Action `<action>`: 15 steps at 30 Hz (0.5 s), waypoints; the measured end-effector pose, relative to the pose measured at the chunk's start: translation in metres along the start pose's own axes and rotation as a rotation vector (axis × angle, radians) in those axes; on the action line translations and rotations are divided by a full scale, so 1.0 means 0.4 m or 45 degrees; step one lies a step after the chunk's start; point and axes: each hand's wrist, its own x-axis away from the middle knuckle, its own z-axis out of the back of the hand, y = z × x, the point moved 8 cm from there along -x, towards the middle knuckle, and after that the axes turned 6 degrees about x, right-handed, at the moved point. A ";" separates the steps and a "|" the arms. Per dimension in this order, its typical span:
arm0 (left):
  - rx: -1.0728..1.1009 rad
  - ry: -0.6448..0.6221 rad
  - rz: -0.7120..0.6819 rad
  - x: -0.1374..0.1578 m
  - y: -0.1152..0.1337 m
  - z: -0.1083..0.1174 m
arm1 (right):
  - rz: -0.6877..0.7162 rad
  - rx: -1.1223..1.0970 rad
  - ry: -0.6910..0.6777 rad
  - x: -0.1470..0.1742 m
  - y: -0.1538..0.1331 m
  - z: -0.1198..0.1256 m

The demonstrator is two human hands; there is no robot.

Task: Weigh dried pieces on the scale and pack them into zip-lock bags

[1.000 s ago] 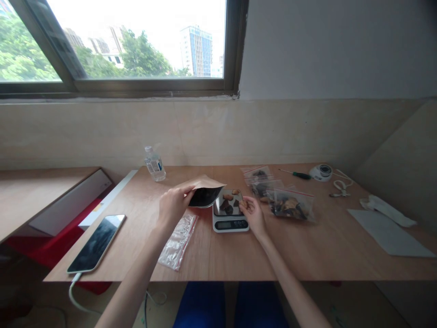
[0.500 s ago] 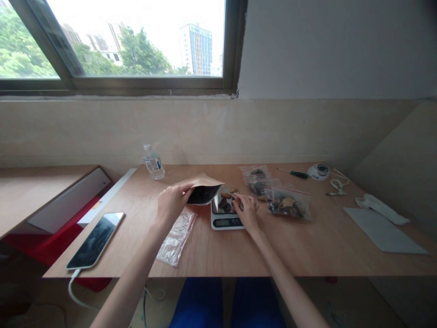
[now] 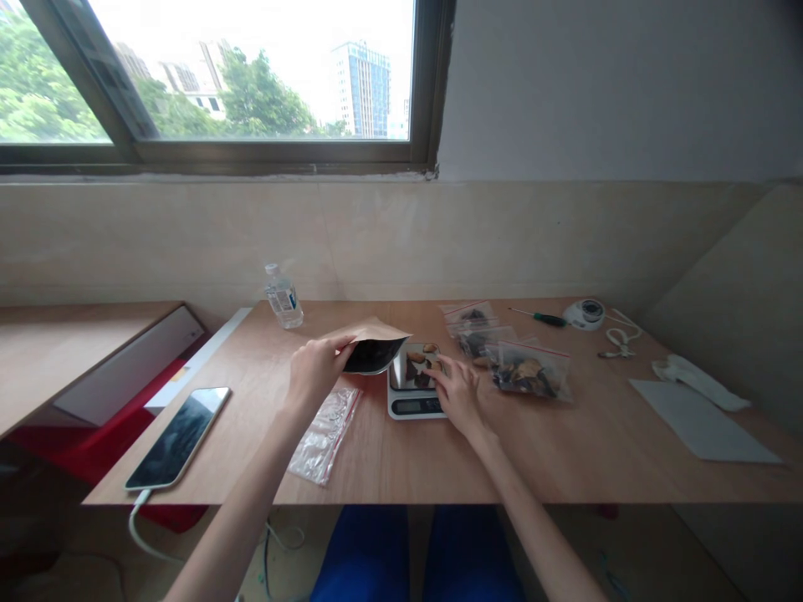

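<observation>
My left hand [image 3: 319, 365] is closed on the edge of a brown paper pouch [image 3: 367, 330], which it holds tilted with its dark mouth gaping toward the scale. A small white kitchen scale [image 3: 401, 408] stands on the table just right of the pouch. On its shiny plate lie several brown and dark pieces [image 3: 416, 358] that look like dried mushrooms. My right hand [image 3: 462, 393] is over the plate's right side, fingers apart and tips close to the pieces. No piece shows in its fingers. Below the pouch lies a clear zip bag [image 3: 324, 439] with a red seal.
Zip bags of dried pieces [image 3: 527, 372] lie right of the scale. Behind them are a green screwdriver [image 3: 549, 319] and a white dome camera [image 3: 585, 314]. A grey sheet [image 3: 703, 422] is at far right. Left are a water bottle [image 3: 285, 301] and a phone [image 3: 179, 439] on a cable.
My right hand has shifted slightly to the right on the scale, and its fingers have spread from a pinch over the pieces. The left hand and pouch stay nearly in place.
</observation>
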 end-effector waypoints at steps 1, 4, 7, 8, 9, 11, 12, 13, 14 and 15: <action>0.002 -0.004 -0.002 0.001 0.003 -0.001 | -0.009 -0.053 0.045 -0.006 -0.014 0.023; 0.025 -0.029 -0.026 0.009 0.018 -0.010 | 0.047 -0.323 0.166 -0.031 -0.100 0.099; 0.049 -0.049 -0.036 0.020 0.029 -0.022 | 0.302 -0.539 0.034 -0.058 -0.240 0.125; 0.052 -0.050 -0.024 0.024 0.027 -0.026 | 0.373 -0.536 -0.068 -0.065 -0.283 0.115; 0.056 -0.052 -0.009 0.028 0.023 -0.030 | 0.408 -0.498 -0.182 -0.072 -0.316 0.098; 0.085 -0.069 0.017 0.037 0.010 -0.039 | 0.385 -0.385 -0.427 -0.083 -0.354 0.047; 0.108 -0.079 0.032 0.043 0.001 -0.044 | 0.334 -0.334 -0.551 -0.087 -0.360 0.018; 0.135 -0.086 0.050 0.049 -0.008 -0.049 | 0.274 -0.293 -0.664 -0.092 -0.362 -0.009; 0.162 -0.086 0.069 0.057 -0.017 -0.052 | 0.217 -0.266 -0.761 -0.097 -0.364 -0.034; 0.184 -0.081 0.090 0.065 -0.025 -0.055 | 0.170 -0.249 -0.831 -0.105 -0.366 -0.055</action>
